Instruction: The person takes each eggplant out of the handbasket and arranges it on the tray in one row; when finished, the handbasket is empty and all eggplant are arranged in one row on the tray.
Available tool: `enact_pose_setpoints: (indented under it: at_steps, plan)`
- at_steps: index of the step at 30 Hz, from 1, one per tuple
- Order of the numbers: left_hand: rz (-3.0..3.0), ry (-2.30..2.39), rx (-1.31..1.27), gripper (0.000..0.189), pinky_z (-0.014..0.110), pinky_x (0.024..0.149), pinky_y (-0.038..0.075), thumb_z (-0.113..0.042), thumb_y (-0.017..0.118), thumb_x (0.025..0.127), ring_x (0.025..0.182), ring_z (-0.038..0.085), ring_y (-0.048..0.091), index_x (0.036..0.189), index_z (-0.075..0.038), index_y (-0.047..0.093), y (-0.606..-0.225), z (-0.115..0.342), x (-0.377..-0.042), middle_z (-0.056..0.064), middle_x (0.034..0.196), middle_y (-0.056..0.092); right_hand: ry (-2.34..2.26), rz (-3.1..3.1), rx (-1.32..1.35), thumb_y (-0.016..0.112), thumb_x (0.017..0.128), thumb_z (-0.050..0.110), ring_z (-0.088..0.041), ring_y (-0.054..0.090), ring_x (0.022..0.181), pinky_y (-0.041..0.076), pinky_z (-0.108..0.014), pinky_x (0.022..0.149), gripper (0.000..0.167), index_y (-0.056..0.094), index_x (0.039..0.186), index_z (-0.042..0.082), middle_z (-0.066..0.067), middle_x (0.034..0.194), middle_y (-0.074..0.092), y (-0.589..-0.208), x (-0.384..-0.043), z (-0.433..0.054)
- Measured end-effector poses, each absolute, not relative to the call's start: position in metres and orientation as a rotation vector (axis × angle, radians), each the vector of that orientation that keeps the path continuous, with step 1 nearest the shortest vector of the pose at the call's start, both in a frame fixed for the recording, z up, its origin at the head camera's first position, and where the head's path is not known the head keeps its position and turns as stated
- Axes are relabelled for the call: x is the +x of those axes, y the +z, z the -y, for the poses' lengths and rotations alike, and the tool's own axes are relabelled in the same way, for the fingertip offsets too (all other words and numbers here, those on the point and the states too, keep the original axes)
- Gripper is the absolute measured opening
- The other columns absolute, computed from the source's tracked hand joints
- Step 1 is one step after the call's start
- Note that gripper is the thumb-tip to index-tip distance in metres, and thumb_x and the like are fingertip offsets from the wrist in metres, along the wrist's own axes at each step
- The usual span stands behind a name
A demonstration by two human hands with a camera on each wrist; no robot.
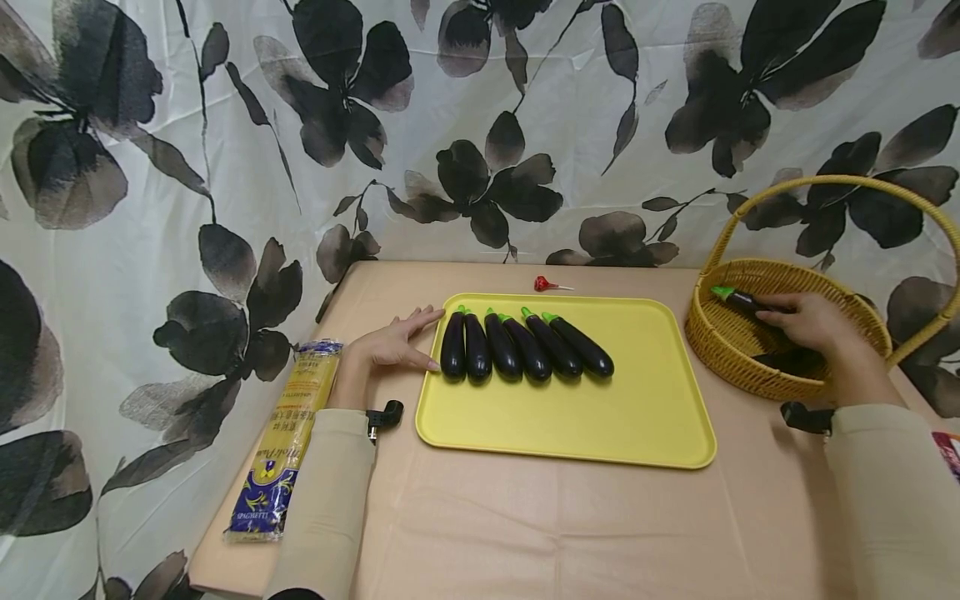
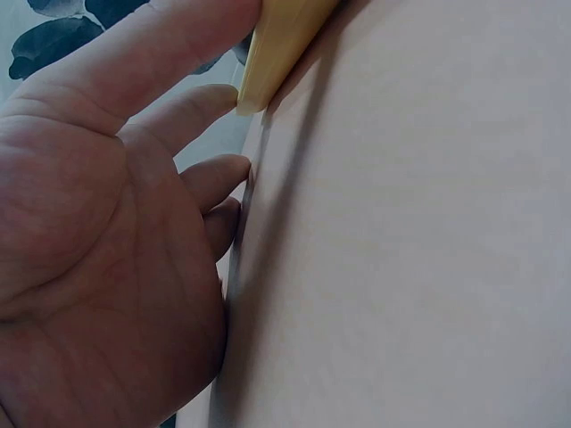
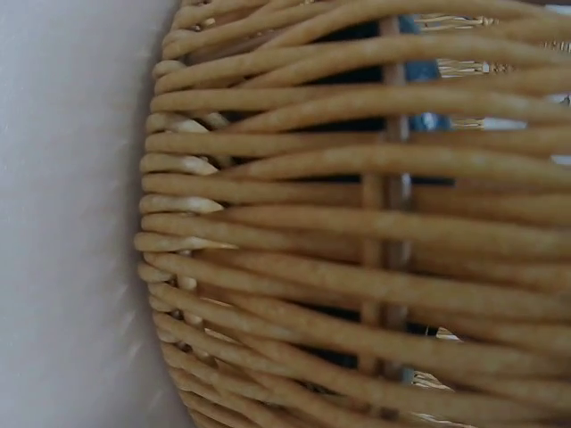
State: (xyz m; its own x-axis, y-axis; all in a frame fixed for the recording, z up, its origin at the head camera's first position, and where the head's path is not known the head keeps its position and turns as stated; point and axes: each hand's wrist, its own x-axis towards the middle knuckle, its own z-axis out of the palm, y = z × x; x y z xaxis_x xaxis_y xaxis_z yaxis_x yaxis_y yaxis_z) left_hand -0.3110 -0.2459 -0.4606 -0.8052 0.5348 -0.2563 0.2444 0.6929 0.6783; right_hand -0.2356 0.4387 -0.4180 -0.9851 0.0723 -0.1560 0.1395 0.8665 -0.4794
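Observation:
My right hand (image 1: 813, 321) reaches into the wicker basket (image 1: 720, 350) and grips a dark eggplant (image 1: 741, 302) with a bright green cap. Below that hand, another eggplant (image 1: 793, 360) lies in the basket. Only woven cane fills most of the right wrist view, with dark shapes behind it. My left hand (image 1: 386, 343) rests at the left edge of the yellow tray (image 1: 570, 425), fingers extended and thumb at the rim. Along the upper left part of the tray, several eggplants (image 1: 529, 348) lie side by side, caps pointing away from me.
A yellow and blue spaghetti packet (image 1: 281, 450) lies left of my left forearm. Behind the tray is a small red-headed item (image 1: 551, 284) with a thin pale shaft. The basket's tall handle (image 1: 832, 180) arches over it. A floral curtain (image 1: 480, 125) hangs behind the table.

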Motion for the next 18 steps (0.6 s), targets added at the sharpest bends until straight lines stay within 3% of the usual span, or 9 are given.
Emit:
enact_pose_setpoints:
  at_steps: [5,10,18]
  plan:
    - [-2.463,0.904,0.594,0.119,0.059,0.129,-0.013,-0.053,0.093,0.071,0.164,0.025,-0.010,0.167,-0.033,0.025,-0.4610,0.2453,-0.3104,0.001,0.177,0.005,-0.755,-2.922,0.127,0.053,0.109,0.033,-0.050,0.044,0.114,0.038,-0.073,0.099,0.056,0.045,0.151,-0.003,-0.045,0.146,0.038,-0.4209,-0.2360,-0.4390]
    - [-2.467,0.895,0.600,0.118,0.058,0.130,-0.013,-0.053,0.093,0.072,0.164,0.025,-0.009,0.167,-0.033,0.024,-0.4604,0.2452,-0.3096,0.001,0.177,0.005,-0.742,-2.924,0.114,0.054,0.108,0.022,-0.054,0.043,0.118,0.034,-0.077,0.103,0.051,0.045,0.151,-0.003,-0.047,0.145,0.037,-0.4209,-0.2367,-0.4396]
    - [-2.470,0.889,0.601,0.118,0.057,0.130,-0.013,-0.053,0.093,0.072,0.164,0.024,-0.009,0.167,-0.033,0.024,-0.4619,0.2456,-0.3113,0.000,0.177,0.006,-0.719,-2.923,0.082,0.054,0.108,0.022,-0.058,0.042,0.122,0.032,-0.079,0.105,0.051,0.044,0.152,-0.003,-0.047,0.147,0.037,-0.4207,-0.2383,-0.4411]
